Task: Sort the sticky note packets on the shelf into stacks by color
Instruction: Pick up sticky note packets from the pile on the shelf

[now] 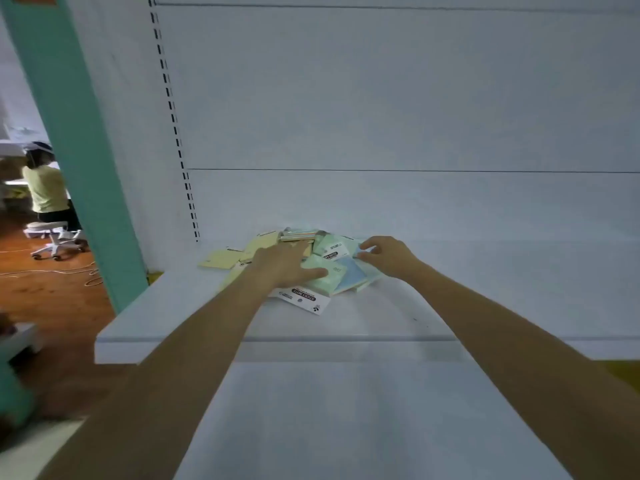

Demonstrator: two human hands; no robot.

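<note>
From the head view, a loose pile of sticky note packets (304,261) is seen lying on a white shelf (485,292), close to the back panel (381,98) and toward the left part of the shelf. The pile is mixed: pale yellow packets (221,259) are spread to the left, mint green packets (329,249) lie in the middle and right, and a light blue packet (351,273) sits among the green ones near the front. A packet with a white printed header card (304,299) is turned toward the front edge of the pile. Both bare forearms are stretched out over the shelf. The left hand (287,265) is laid flat on the middle of the pile, fingers extended and pressing down on the packets, with nothing gripped. The right hand (388,254) is placed at the right edge of the pile, its fingers curled onto the corner of a packet there; whether that packet is actually pinched cannot be told. To the far left, past a teal upright (76,150), a seated person (46,188) on a white stool (52,233) is visible above a wooden floor (52,289).
</note>
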